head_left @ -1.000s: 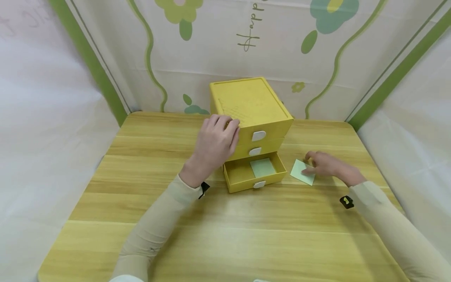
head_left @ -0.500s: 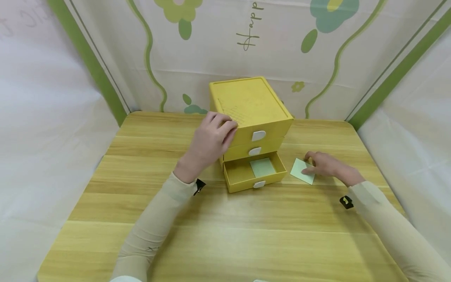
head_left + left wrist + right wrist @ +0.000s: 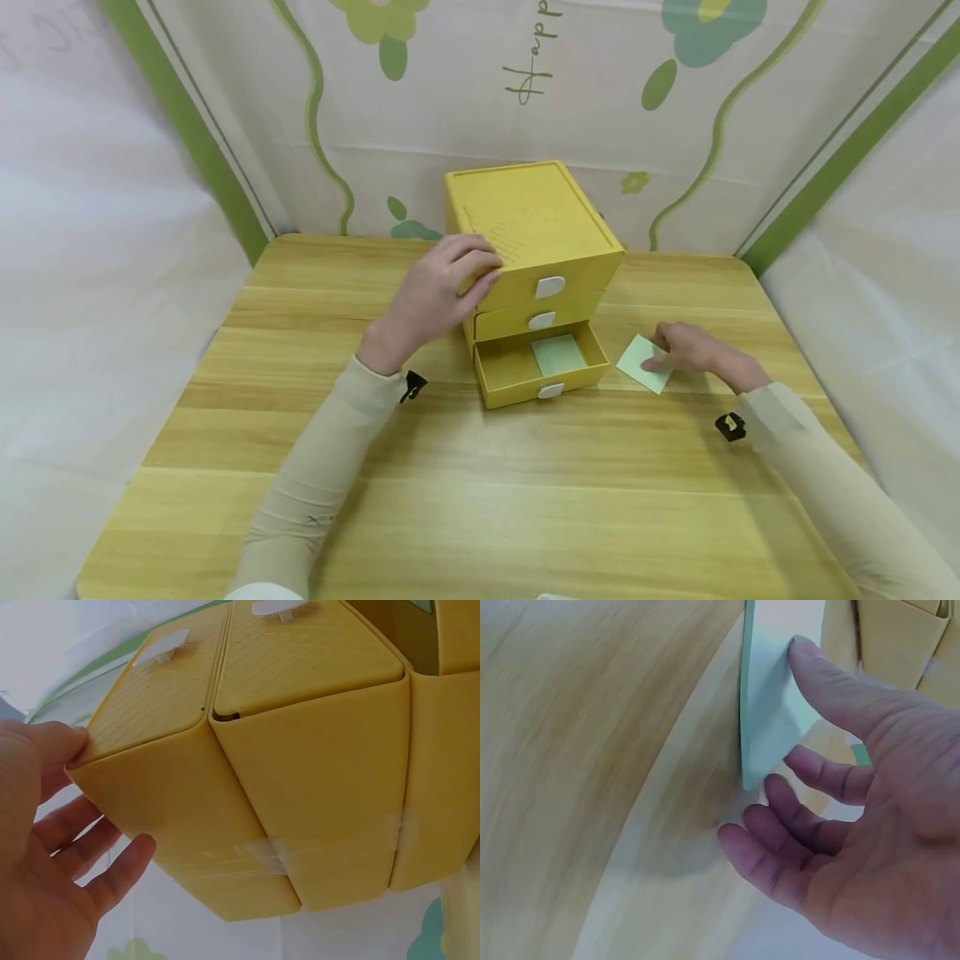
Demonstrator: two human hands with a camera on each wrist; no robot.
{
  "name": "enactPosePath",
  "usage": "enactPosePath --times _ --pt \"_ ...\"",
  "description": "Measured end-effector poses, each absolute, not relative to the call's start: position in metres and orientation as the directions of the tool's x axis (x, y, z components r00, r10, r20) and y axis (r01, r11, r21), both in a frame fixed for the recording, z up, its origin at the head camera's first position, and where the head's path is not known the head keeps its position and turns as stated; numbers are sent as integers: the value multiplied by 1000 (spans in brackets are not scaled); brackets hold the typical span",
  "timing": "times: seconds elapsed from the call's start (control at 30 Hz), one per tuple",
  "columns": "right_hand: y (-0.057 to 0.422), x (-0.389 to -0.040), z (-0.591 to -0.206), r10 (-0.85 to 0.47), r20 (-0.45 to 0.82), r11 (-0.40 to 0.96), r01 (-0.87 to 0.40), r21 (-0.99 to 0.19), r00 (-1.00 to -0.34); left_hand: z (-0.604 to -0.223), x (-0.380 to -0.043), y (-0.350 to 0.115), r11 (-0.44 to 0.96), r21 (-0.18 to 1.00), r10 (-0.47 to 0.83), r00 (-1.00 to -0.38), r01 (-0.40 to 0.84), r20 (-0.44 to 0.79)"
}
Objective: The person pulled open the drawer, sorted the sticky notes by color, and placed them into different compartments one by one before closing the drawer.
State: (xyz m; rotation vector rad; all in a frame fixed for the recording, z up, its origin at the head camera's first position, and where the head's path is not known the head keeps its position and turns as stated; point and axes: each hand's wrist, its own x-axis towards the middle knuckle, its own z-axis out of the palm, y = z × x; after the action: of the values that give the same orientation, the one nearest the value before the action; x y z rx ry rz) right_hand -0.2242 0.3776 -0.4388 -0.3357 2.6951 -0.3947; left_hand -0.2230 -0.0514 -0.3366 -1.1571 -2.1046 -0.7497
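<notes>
A yellow three-drawer desktop cabinet (image 3: 536, 217) stands at the back middle of the table, its bottom drawer (image 3: 506, 364) pulled out. Inside that drawer lies a pale green square of paper (image 3: 558, 356), flat towards the right. My left hand (image 3: 435, 292) holds the cabinet's top left front edge, thumb at the front face and fingers over the top. Right of the drawer, my right hand (image 3: 693, 346) pinches a pale green sticky note pad (image 3: 776, 712) near the tabletop. Its thumb lies on the pad's face; the other fingers are curled at the pad's edge, partly hidden.
The cabinet's two upper drawers are closed, each with a white tab handle (image 3: 550, 287). Clear tape (image 3: 274, 855) crosses its side. A printed curtain (image 3: 480, 108) hangs behind the wooden table (image 3: 465, 500). A white edge of something (image 3: 555, 597) shows at the bottom.
My left hand has slid slightly left along the cabinet's top edge, its thumb spreading from the fingers. The sticky note pad has turned a little in my right hand. The drawer has not moved.
</notes>
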Motion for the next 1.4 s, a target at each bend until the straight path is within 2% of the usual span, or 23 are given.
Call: enactPosePath --times 0.23,0.47,0.7,1.0,1.17,1.4 --pt "378 -227 -438 -268 -360 926 -136 -351 -893 -340 -225 -54 440 174 531 -411 881 741" --pt "378 -228 -424 -286 -225 919 -201 -339 -931 -345 -222 -54 441 169 535 -410 881 739" --pt "376 -222 -407 -295 -168 897 -211 -389 -941 -346 -220 -54 442 172 540 -414 881 733" --pt "363 -207 -381 -371 -3 863 -344 -369 -928 -347 -220 -54 434 178 536 -411 883 737" --pt "352 -199 -369 -421 94 851 -429 -302 -902 -347 -219 -55 435 173 543 -411 884 732" --pt "338 -192 -358 -482 170 813 -510 -281 -860 -349 -219 -56 431 175 539 -408 885 737"
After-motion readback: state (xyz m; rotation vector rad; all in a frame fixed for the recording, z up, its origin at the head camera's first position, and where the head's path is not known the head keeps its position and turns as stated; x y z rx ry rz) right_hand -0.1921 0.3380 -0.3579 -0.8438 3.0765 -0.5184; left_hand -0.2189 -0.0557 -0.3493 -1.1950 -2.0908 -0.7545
